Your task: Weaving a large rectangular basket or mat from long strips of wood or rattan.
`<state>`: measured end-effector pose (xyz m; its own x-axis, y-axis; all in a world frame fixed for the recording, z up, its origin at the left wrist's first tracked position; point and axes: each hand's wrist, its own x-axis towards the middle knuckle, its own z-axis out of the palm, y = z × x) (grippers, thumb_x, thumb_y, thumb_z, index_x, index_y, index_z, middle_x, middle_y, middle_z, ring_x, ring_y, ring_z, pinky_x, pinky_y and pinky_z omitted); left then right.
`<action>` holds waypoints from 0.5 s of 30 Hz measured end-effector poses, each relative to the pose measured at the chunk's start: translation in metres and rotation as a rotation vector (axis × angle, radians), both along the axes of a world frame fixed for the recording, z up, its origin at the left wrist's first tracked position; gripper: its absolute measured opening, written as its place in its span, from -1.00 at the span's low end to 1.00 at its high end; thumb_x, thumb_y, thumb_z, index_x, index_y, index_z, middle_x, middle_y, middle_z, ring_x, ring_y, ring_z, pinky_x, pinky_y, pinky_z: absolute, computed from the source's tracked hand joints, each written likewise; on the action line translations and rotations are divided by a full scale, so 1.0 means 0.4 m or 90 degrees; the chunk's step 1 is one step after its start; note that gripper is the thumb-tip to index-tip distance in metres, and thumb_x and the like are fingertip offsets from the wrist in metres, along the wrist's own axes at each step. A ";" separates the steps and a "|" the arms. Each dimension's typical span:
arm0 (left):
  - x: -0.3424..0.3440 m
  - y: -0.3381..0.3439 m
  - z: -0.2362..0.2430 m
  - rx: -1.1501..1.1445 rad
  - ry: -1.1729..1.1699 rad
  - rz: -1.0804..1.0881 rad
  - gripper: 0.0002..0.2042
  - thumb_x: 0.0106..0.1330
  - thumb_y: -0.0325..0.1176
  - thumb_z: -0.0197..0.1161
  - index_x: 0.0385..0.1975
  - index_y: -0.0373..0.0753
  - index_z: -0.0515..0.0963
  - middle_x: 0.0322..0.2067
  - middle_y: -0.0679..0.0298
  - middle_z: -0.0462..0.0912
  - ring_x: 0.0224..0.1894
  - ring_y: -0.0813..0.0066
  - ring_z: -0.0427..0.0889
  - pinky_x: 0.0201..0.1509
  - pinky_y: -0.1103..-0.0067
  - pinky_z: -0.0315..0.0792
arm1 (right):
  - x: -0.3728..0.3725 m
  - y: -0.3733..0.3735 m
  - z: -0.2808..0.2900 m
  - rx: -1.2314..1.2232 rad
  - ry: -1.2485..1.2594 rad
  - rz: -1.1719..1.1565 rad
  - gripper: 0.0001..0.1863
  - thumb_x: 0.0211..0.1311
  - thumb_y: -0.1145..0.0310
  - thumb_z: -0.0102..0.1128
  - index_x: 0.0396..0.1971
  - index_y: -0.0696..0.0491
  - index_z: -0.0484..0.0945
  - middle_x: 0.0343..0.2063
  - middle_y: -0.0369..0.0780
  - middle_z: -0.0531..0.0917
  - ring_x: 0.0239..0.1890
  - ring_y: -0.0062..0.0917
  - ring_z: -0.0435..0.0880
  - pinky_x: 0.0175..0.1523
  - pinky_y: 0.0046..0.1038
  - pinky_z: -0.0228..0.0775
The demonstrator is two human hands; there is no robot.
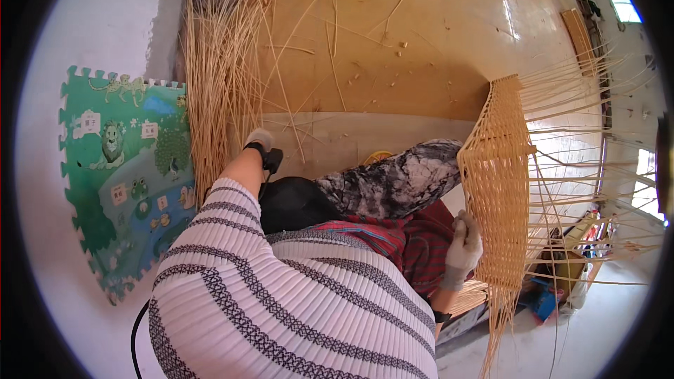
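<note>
Strands (225,63) heaped left beside green mat (140,175); patterned trouser leg (397,179) mid-view. Woven panel (497,182) at right, spokes partly screening clutter (545,300). Right hand (464,245) half-curled at panel's edge, grip uncertain; left hand (259,138) by strands, fingers indistinct, hold unclear.

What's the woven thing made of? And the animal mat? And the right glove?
The woven panel looks like unpainted tan cane or split bamboo: its thin strips cross over and under. The animal mat is probably matte printed foam, judging by its puzzle edges. The glove on the right hand looks like dull fabric with no shine, maybe knitted.
</note>
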<state>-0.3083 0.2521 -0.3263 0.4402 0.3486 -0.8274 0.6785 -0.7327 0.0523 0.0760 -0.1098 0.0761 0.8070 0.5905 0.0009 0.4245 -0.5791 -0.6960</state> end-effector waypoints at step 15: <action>0.100 0.093 0.102 0.202 -0.265 0.528 -0.32 0.33 -0.43 0.22 0.48 0.01 0.22 0.52 0.28 0.21 0.30 0.14 0.56 0.26 0.37 0.53 | -0.073 0.019 -0.003 -0.193 -0.011 0.086 -0.81 0.37 0.50 0.23 -0.09 0.15 0.72 -0.13 -0.09 0.78 -0.06 -0.27 0.77 0.08 -0.34 0.58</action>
<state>-0.2682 0.2893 -0.2855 0.1900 0.8582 -0.4769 0.9565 -0.0524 0.2869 0.0468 -0.1023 0.0749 0.7231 0.6675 -0.1777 0.5219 -0.6964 -0.4925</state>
